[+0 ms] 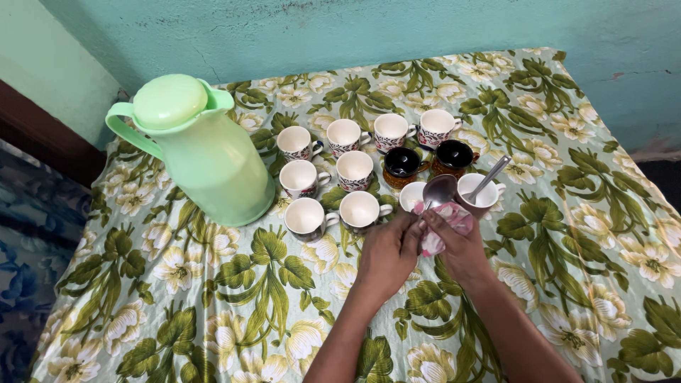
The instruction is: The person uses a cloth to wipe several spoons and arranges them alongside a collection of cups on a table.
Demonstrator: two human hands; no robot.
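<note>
My left hand pinches the handle of a metal spoon, whose bowl points up and away. My right hand grips a pink and white cloth pressed against the spoon. Both hands hover over the floral tablecloth, just in front of a cluster of several white patterned cups. Two dark brown cups stand among them. Another spoon leans in a white cup to the right of my hands.
A tall light green jug with a lid stands at the left of the cups. A teal wall runs behind the table. A blue patterned fabric lies beyond the table's left edge.
</note>
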